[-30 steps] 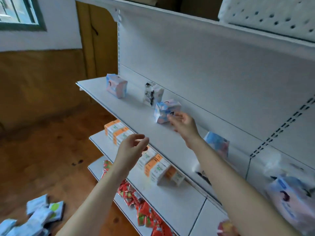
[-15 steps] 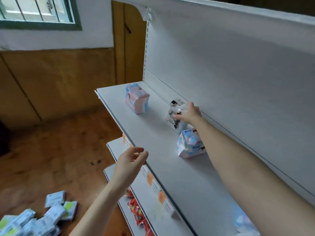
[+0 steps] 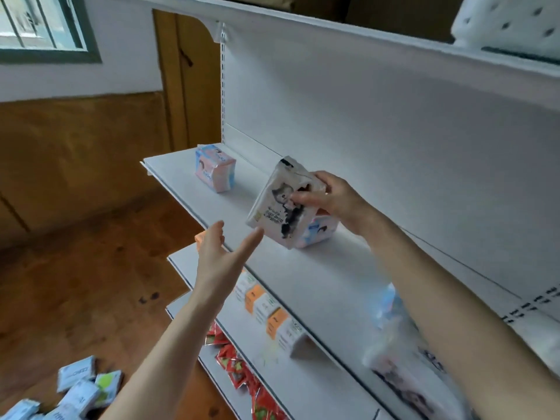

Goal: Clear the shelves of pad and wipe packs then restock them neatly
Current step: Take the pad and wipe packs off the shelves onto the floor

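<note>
From the head camera, the right hand (image 3: 330, 197) holds a white pack (image 3: 274, 207) printed with a black cat-like drawing. The thumb lies across the printed face and the fingers curl round the far upper edge. The pack is over the top shelf (image 3: 303, 280), near its middle and close to the white back panel (image 3: 378, 131). Its long axis stands steep but tilted: the top end leans up and away toward the back panel, and the bottom end points down toward the shelf's front edge. The printed face is turned toward the camera and a little to the left. Whether its lowest corner touches the shelf cannot be told. Just behind and below it a blue-and-white pack (image 3: 319, 234) sits on the shelf, partly hidden. The left hand (image 3: 219, 256) is spread wide and holds nothing, palm turned inward. Its fingers are straight and reach up toward the held pack's lower corner; whether a fingertip touches it cannot be told. At the far left end of the same shelf, well apart from the hands, a pink-and-blue pack (image 3: 215, 168) stands alone. On the shelf below is a row of orange-and-white boxes (image 3: 266, 310), and under that lie red sachets (image 3: 239, 371). Blurred clear-wrapped packs (image 3: 400, 374) show at the lower right, beneath the right forearm. A heap of small packs (image 3: 80, 386) lies on the wooden floor (image 3: 75, 283) at the lower left.
</note>
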The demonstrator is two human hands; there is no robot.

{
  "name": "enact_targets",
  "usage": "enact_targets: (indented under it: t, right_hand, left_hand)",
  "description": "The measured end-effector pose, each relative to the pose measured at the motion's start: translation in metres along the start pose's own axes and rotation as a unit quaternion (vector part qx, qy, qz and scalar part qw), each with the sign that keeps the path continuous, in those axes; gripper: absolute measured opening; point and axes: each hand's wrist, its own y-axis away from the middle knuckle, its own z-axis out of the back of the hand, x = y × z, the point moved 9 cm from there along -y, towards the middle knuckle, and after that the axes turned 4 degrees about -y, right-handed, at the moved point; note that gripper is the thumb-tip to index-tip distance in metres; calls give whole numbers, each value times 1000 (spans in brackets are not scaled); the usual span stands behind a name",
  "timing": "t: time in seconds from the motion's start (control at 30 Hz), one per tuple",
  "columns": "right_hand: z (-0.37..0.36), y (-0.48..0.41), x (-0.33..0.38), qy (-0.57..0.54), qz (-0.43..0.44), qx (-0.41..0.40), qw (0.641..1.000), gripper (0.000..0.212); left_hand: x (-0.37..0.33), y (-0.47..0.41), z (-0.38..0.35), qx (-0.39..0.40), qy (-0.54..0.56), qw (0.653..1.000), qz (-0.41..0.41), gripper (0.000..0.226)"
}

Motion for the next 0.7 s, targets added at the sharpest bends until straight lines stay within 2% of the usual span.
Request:
enact_targets:
  t: [0.07, 0.13, 0.23, 0.3, 0.33, 0.37, 0.43, 0.47, 0.57, 0.63, 0.7]
  right_hand:
    - [-3, 52, 0, 7, -19, 28, 999, 35]
    - [-11, 101, -3, 24, -33, 45, 998, 31]
    - [-22, 164, -11, 16, -57, 57, 997, 28]
    - [-9, 193, -16, -17, -65, 14, 998, 29]
    - [7, 206, -20, -20, -61, -43, 997, 30]
    - [31, 218, -28, 7, -53, -117, 992, 32]
    - [75, 241, -48, 153, -54, -233, 959, 45]
    - [85, 247, -65, 231, -78, -234, 941, 58]
    - [83, 258, -121, 389, -156, -137, 897, 91]
    - [81, 264, -133, 421, -140, -145, 884, 94]
    - [82, 270, -129, 393, -111, -200, 891, 84]
  left_hand:
    - [-5, 25, -4, 38, 1, 999, -13, 97]
    - [-7, 55, -14, 108, 19, 994, -21, 103]
    - [-13, 110, -42, 242, 54, 967, -62, 75]
    - [-2, 137, -50, 248, 106, 962, -35, 60]
    - [5, 150, -51, 243, 140, 960, -4, 58]
    - [13, 162, -53, 239, 178, 954, 29, 57]
    - [31, 181, -53, 225, 237, 940, 97, 56]
    - [38, 189, -52, 219, 252, 934, 126, 54]
    - [49, 209, -48, 216, 274, 922, 168, 44]
    - [50, 218, -48, 221, 285, 917, 172, 38]
    - [52, 225, -48, 221, 300, 910, 181, 31]
